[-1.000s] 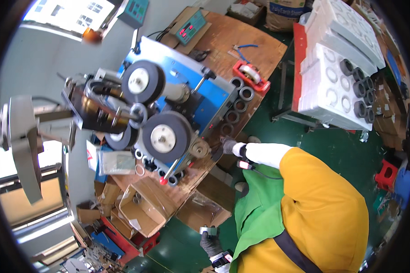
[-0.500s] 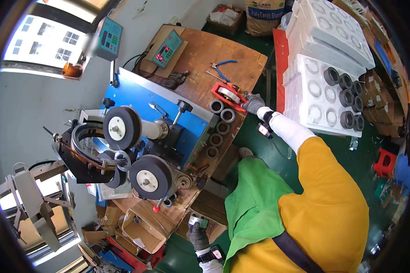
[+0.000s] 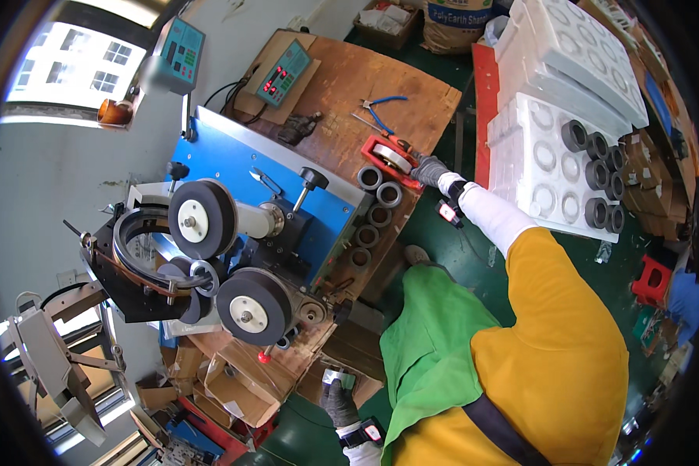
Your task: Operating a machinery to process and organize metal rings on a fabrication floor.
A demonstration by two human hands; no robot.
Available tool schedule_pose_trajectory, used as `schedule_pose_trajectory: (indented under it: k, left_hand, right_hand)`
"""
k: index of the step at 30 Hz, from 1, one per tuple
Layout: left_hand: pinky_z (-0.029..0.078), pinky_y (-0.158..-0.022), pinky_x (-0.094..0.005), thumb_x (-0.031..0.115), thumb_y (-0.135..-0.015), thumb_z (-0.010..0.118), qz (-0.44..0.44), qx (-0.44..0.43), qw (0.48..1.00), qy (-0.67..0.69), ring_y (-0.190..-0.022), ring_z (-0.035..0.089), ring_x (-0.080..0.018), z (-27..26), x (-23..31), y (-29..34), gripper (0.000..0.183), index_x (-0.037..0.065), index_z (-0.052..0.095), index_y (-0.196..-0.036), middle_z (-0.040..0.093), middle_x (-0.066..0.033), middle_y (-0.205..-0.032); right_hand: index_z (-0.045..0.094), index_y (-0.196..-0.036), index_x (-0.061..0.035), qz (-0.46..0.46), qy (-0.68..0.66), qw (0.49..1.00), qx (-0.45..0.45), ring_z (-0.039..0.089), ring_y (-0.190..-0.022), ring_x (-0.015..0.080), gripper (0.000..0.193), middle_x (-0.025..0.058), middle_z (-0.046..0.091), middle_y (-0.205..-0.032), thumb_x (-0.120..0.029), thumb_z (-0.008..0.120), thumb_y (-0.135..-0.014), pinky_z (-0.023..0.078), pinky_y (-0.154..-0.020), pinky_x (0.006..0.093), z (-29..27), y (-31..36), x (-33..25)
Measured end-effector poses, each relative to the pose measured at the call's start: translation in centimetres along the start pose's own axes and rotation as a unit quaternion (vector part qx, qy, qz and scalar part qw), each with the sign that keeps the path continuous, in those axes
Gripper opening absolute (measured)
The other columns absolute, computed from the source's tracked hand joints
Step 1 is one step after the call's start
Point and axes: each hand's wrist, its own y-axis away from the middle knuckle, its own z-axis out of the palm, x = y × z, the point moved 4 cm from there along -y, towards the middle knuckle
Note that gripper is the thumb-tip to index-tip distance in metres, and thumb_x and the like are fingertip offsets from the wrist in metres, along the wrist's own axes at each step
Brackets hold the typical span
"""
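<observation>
My right hand (image 3: 430, 169), in a grey glove, is at the right end of a red tape dispenser (image 3: 376, 145) that holds a roll of pale tape (image 3: 392, 158). Its fingers are bent closed against that end; whatever they pinch is too small to make out. Low in the view, my left hand (image 3: 339, 404), gloved too, closes around a small shiny silvery piece (image 3: 337, 377) above an open cardboard box (image 3: 311, 382). Several dark grey rings (image 3: 379, 215) line the bench edge below the dispenser.
A blue machine (image 3: 233, 171) with large black rollers (image 3: 243, 311) stands at left. Blue-handled pliers (image 3: 379, 113), a screwdriver (image 3: 401, 143) and a control box (image 3: 284, 73) lie on the wooden bench (image 3: 342, 70). White foam trays (image 3: 547, 155) with black rings stand at right.
The whole view has shifted slightly. My right hand stays at the tape dispenser, and my left hand still holds the silvery piece in nearly the same place.
</observation>
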Motion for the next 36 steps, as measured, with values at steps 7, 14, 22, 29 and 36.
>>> schedule_pose_trajectory:
  k: [7, 14, 22, 29, 36]
  left_hand:
    - [0.050, -0.073, -0.0327, 0.022, -0.082, 0.054, -0.058, -0.033, 0.989, 0.132, -0.086, 0.057, -0.0189, 0.8, -1.1, -0.5, 0.039, -0.003, 0.050, -0.111, 0.059, -0.0102, -0.097]
    - [0.049, -0.076, -0.0347, 0.023, -0.080, 0.057, -0.029, -0.062, 0.989, 0.133, -0.088, 0.057, -0.0208, 2.3, -0.5, -1.6, 0.044, -0.003, 0.048, -0.113, 0.057, -0.0128, -0.103]
    - [0.048, -0.073, -0.0312, 0.024, -0.078, 0.058, -0.031, -0.059, 0.984, 0.163, -0.084, 0.058, -0.0179, 3.5, 0.2, -1.9, 0.043, -0.006, 0.052, -0.108, 0.060, -0.0122, -0.097]
    - [0.048, -0.072, -0.0307, 0.023, -0.077, 0.058, -0.054, -0.053, 0.972, 0.222, -0.082, 0.058, -0.0169, 3.8, 0.2, -1.7, 0.042, -0.005, 0.052, -0.107, 0.060, -0.0116, -0.097]
    - [0.049, -0.074, -0.0322, 0.023, -0.076, 0.061, -0.083, -0.058, 0.964, 0.244, -0.088, 0.058, -0.0208, 3.6, -0.5, -1.3, 0.047, -0.002, 0.049, -0.114, 0.058, -0.0143, -0.102]
  right_hand:
    - [0.044, -0.122, -0.0096, 0.018, -0.023, 1.000, 0.010, 0.053, -0.102, 0.0304, 0.062, 0.0161, 0.056, -0.110, -0.032, 0.064, -0.069, 0.043, -0.086, 0.0349, -2.5, 3.2, -1.0]
    - [0.053, -0.099, -0.0063, 0.020, -0.215, 0.976, 0.007, 0.057, -0.063, 0.0187, 0.034, 0.0101, 0.059, -0.076, -0.021, 0.065, -0.071, 0.046, -0.055, 0.0297, -2.7, 4.9, 0.6]
    - [0.059, -0.091, -0.0084, 0.040, -0.211, 0.976, -0.026, 0.047, -0.042, 0.0105, 0.023, 0.0017, 0.053, -0.056, -0.026, 0.063, -0.077, 0.039, -0.039, 0.0264, -2.6, 9.0, 2.9]
    - [0.063, -0.087, -0.0095, 0.006, -0.155, 0.988, -0.014, 0.051, -0.045, 0.0178, 0.017, 0.0079, 0.055, -0.056, -0.022, 0.055, -0.078, 0.041, -0.043, 0.0321, 0.6, 5.4, 5.2]
    - [0.058, -0.075, -0.0068, 0.112, -0.145, 0.982, -0.053, 0.054, -0.046, 0.0210, 0.047, 0.0097, 0.056, -0.057, -0.053, 0.048, -0.079, 0.042, -0.043, 0.0325, -0.1, 5.7, 2.9]
